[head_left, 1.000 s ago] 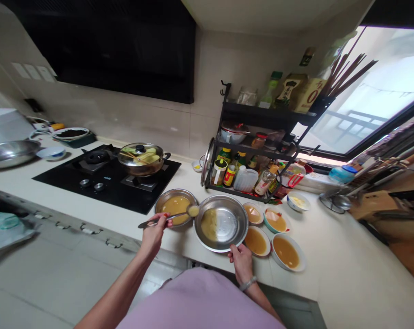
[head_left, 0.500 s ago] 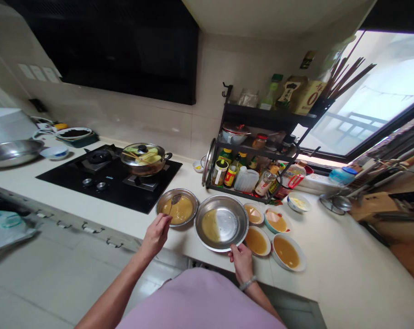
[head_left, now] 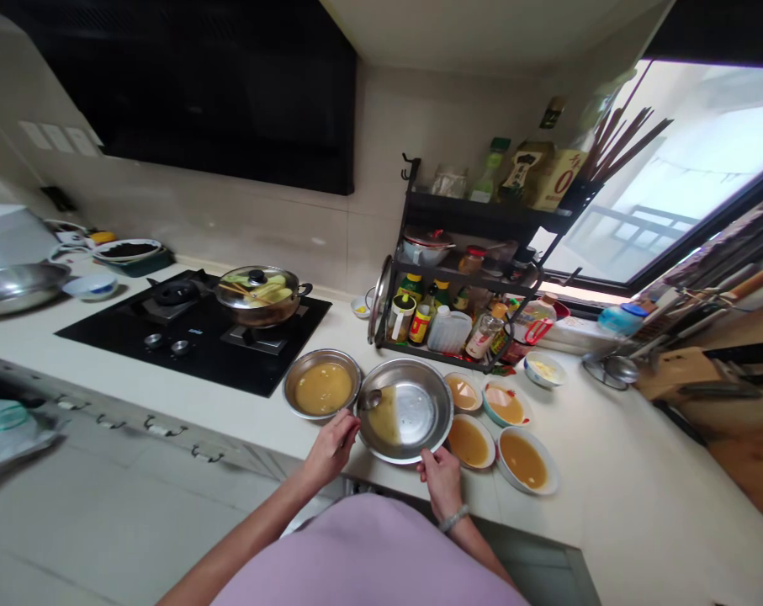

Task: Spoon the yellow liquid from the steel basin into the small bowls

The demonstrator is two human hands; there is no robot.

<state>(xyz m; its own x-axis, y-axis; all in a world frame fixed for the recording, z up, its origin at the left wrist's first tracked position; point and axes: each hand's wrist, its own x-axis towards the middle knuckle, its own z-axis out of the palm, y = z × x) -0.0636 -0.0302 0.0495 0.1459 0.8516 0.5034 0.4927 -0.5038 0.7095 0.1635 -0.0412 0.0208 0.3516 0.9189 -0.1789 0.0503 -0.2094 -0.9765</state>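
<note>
My left hand (head_left: 334, 444) is closed around the handle of a metal spoon (head_left: 371, 399), whose bowl hangs at the left inner side of a large steel basin (head_left: 426, 404). My right hand (head_left: 442, 478) grips that basin's front rim. The basin looks tilted, with a shallow pool of yellowish-brown liquid on its left side. Just left of it stands a smaller steel bowl (head_left: 290, 402) holding similar liquid with whitish bits. Close by on the right, several bowls of brownish liquid are grouped, among them a white oval bowl (head_left: 553, 481).
A lidded pan (head_left: 258, 307) sits on the black gas stove (head_left: 185, 337) at left. Behind the bowls stands a black rack (head_left: 412, 215) full of bottles and jars. A small bowl of pale pieces (head_left: 543, 370) and a knife block (head_left: 677, 374) are at right.
My left hand has moved right with the spoon, from the smaller steel bowl to the large basin. My right hand stays on the basin's rim.
</note>
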